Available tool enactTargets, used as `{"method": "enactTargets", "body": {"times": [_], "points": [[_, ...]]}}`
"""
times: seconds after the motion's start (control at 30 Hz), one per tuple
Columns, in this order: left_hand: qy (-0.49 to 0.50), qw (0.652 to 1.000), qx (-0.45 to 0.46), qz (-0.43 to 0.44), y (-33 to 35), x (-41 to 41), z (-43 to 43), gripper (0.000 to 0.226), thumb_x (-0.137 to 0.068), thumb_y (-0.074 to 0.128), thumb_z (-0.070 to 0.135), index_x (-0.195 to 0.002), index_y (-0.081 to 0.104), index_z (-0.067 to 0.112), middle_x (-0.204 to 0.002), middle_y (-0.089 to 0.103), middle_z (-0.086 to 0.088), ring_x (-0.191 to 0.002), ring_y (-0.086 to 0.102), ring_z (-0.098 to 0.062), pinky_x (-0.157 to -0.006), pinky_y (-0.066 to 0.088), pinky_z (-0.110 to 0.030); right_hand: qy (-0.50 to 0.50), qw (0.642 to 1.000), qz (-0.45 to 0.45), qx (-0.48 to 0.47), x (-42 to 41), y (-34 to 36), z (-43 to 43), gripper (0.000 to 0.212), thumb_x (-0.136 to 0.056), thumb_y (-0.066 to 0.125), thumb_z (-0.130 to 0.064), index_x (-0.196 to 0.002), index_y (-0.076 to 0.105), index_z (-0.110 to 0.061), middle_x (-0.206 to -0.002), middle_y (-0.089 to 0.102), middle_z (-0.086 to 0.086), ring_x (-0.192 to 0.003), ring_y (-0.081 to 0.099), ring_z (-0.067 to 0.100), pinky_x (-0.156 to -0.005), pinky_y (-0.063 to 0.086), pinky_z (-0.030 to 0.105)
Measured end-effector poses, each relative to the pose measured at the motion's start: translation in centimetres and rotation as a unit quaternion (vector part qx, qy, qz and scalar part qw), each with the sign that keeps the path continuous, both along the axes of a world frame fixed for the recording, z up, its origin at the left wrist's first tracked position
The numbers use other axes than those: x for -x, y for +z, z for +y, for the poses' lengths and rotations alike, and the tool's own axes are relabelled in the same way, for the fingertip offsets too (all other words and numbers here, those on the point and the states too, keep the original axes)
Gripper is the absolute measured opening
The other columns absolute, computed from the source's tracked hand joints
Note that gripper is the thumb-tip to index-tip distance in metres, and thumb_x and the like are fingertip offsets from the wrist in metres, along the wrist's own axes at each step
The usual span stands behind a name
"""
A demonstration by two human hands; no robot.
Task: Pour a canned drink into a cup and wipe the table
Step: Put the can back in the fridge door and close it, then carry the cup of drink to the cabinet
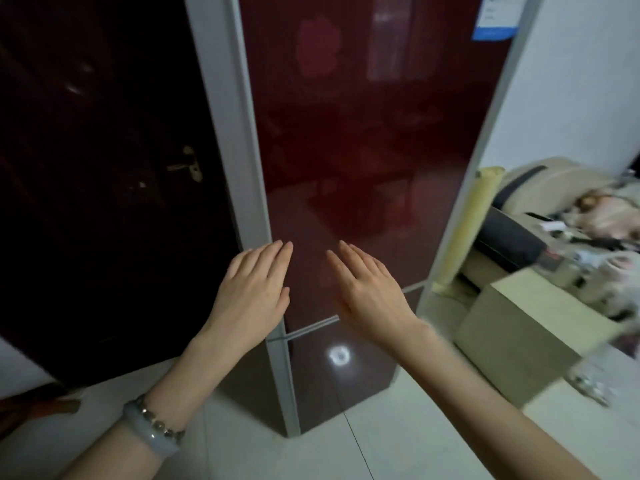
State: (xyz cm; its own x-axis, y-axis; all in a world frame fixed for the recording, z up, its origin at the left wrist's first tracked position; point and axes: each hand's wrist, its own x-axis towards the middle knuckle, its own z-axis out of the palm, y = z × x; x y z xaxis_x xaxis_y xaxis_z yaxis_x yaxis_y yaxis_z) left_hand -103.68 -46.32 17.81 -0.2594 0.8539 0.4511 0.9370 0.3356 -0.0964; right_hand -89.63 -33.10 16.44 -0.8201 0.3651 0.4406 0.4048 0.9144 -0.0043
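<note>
No can, cup or cloth shows in the head view. I face a tall dark red glossy refrigerator [363, 150] with grey edges. My left hand [254, 289] and my right hand [369, 289] are stretched out side by side in front of its upper door, fingers straight and together, palms toward the door. Neither hand holds anything. I cannot tell whether the fingertips touch the door. A pale bangle and a bead bracelet [152, 431] sit on my left wrist.
A dark door with a lever handle [187, 166] stands to the left of the refrigerator. On the right are a cardboard box [519, 327], a rolled yellow mat [474, 216] and a cluttered sofa [561, 209]. The floor is pale tile [398, 427].
</note>
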Motion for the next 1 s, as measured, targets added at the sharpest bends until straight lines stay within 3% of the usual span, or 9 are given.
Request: {"method": "enactTargets", "body": {"times": [0.2,0.37,0.53,0.63,1.0], "points": [[-0.129,0.992,0.018,-0.007,-2.0,-7.3,-0.5,0.066,-0.076,0.071,0.022,-0.134,0.047,0.002,-0.131,0.056,-0.013,-0.121,0.053,-0.027,-0.103,0.039,-0.043,-0.14,0.99,-0.004,0.016,-9.4,-2.0,-4.6,0.063,-0.067,0.069,-0.013,-0.127,0.054,-0.001,-0.128,0.056,0.022,-0.116,0.057,0.036,-0.09,0.05,0.043],[-0.257,0.966,0.015,-0.015,-3.5,-15.0,-0.7,0.065,-0.073,0.073,0.019,-0.131,0.049,0.001,-0.126,0.059,-0.015,-0.115,0.058,-0.028,-0.1,0.043,-0.046,-0.265,0.963,0.009,0.035,-18.2,-3.4,-9.0,0.061,-0.068,0.067,-0.021,-0.125,0.056,-0.003,-0.122,0.061,0.02,-0.111,0.06,0.035,-0.086,0.051,0.041],[-0.353,0.934,0.037,-0.034,-4.9,-23.9,-0.6,0.061,-0.079,0.063,0.023,-0.135,0.046,0.003,-0.129,0.057,-0.014,-0.116,0.056,-0.028,-0.101,0.041,-0.044,-0.419,0.905,0.038,0.061,-27.4,-4.0,-13.7,0.066,-0.061,0.075,-0.009,-0.124,0.055,-0.002,-0.113,0.064,0.019,-0.099,0.064,0.036,-0.07,0.054,0.039],[-0.41,0.909,0.05,-0.056,-5.6,-29.7,-0.7,0.065,-0.076,0.07,0.022,-0.133,0.046,0.003,-0.128,0.058,-0.014,-0.114,0.057,-0.029,-0.1,0.041,-0.044,-0.497,0.864,0.048,0.07,-32.9,-4.3,-16.5,0.065,-0.061,0.072,-0.006,-0.123,0.054,0.0,-0.109,0.064,0.018,-0.093,0.063,0.037,-0.065,0.054,0.039],[-0.575,0.815,0.061,-0.048,-5.9,-51.5,-2.8,0.066,-0.074,0.072,0.022,-0.132,0.047,0.003,-0.125,0.059,-0.014,-0.111,0.059,-0.029,-0.097,0.043,-0.042,-0.646,0.759,0.05,0.07,-52.2,-4.7,-24.2,0.066,-0.063,0.073,-0.006,-0.125,0.052,0.0,-0.115,0.062,0.019,-0.099,0.063,0.034,-0.071,0.057,0.04]]}}
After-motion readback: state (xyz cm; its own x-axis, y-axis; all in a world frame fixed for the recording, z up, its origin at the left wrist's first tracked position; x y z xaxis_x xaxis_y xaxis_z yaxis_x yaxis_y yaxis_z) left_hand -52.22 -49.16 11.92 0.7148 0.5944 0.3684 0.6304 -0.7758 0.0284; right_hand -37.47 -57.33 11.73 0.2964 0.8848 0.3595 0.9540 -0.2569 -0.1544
